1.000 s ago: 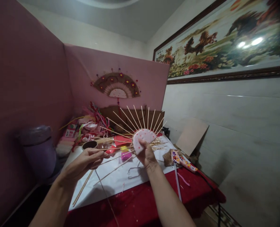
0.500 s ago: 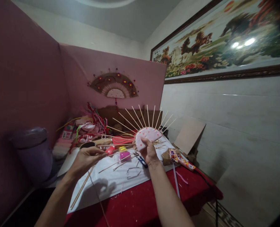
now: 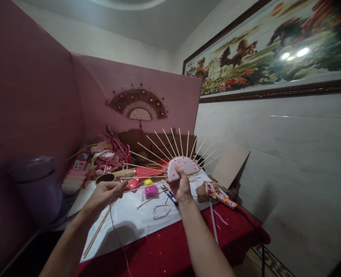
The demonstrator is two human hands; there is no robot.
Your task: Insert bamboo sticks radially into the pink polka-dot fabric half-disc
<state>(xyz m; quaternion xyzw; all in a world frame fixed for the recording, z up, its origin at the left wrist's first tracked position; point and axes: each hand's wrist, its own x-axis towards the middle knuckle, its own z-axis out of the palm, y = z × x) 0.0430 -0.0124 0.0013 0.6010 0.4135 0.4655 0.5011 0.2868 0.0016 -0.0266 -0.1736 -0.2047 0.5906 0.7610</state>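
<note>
My right hand [image 3: 182, 186] grips a fan frame by its white half-round base [image 3: 184, 166], which is padded and dotted with red. The thumb presses on its face. Thin wooden sticks [image 3: 174, 142] spread out from its curved edge. To the left, my left hand [image 3: 110, 193] is closed in a pinch on a thin twine, level with the lowest sticks of the frame. The twine [image 3: 116, 227] hangs from this hand down over the table's front edge. Whether the fingertips also touch a stick, I cannot tell.
On the white sheet [image 3: 130, 231] lie scissors [image 3: 170, 195], a pink packet [image 3: 151, 191], loose sticks [image 3: 97, 234] and a bent grey strip [image 3: 161, 211]. A flower-patterned glue gun [image 3: 220, 196] with a cord rests at right. A finished fan [image 3: 140, 105] hangs on the pink board behind.
The fan frame has turned slightly clockwise and shifted a little right in my right hand. My left hand stays pinched, with its fingertips slightly further left. A low stick has swung up towards it.
</note>
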